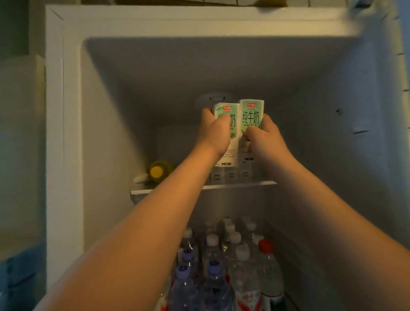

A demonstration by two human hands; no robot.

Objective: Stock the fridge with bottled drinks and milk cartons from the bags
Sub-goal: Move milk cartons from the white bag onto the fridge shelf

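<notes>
Home kitchen, seen into an open fridge [73, 133].

Domestic-sized white fridge with a single glass shelf [239, 185] and plain moulded walls, not a shop cooler. On the shelf, a few milk cartons [230, 175] toward its right end, and a yellow-capped bottle [158, 171] lying near its left end. Below the shelf, a tight cluster of water bottles [221, 266] with white, purple and red caps, mixed brands as bought for a household. Tiled wall [261, 2] just above the fridge top. Dim, warm indoor light. To the left, a pale blurred shape, too unclear to name.
</notes>
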